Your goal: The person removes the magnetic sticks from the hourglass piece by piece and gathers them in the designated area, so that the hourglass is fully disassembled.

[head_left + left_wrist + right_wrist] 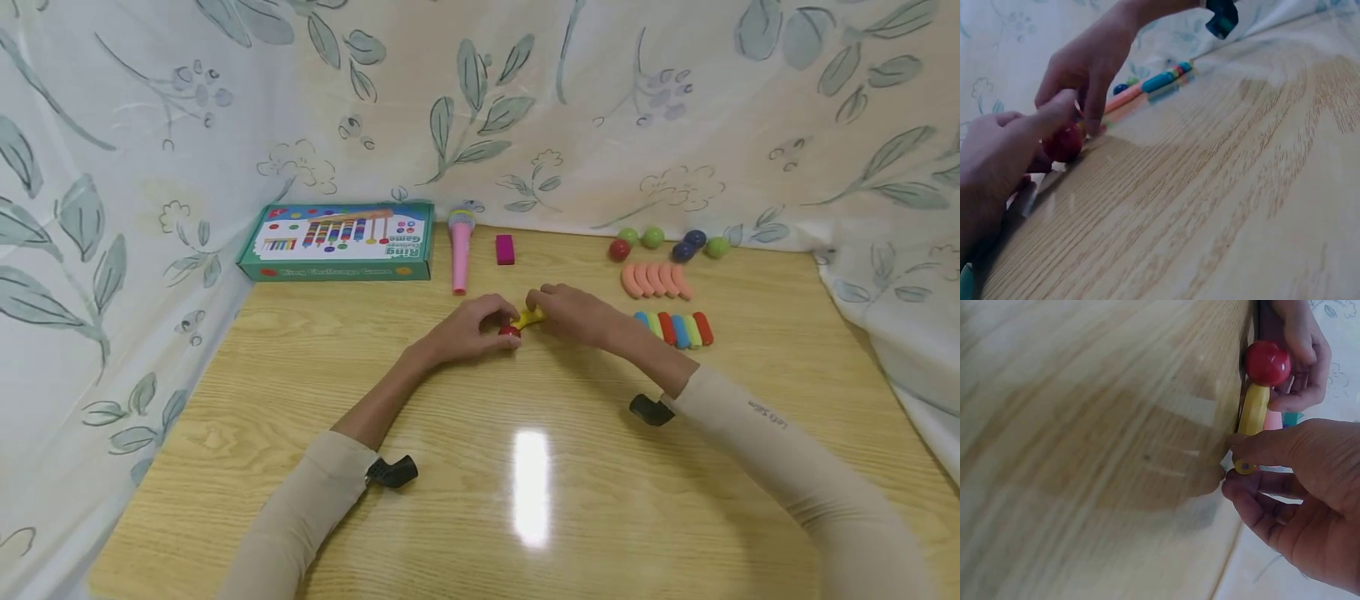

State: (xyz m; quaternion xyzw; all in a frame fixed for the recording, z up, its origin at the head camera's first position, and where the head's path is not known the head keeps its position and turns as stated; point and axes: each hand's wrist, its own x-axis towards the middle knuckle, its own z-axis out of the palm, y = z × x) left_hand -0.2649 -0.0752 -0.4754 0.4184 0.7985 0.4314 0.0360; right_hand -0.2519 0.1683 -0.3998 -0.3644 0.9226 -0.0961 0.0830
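Observation:
At the middle of the table, my left hand (474, 329) holds a glossy red ball (1268, 363) between thumb and fingers, low over the wood. My right hand (573, 315) pinches a short yellow piece (1254, 410) by its far end, where a small round hole shows. The other end of the yellow piece meets the red ball in the right wrist view. From the left wrist, the red ball (1063, 143) shows beside the left fingers, while the right hand (1088, 72) hides most of the yellow piece.
Behind the hands lie a Ring Challenge Game box (337, 242), a pink toy microphone (461, 250) and a magenta block (506, 249). To the right are several coloured balls (653, 237), orange curved pieces (656, 281) and a row of coloured sticks (681, 331). A patterned cloth (570, 150) hangs behind.

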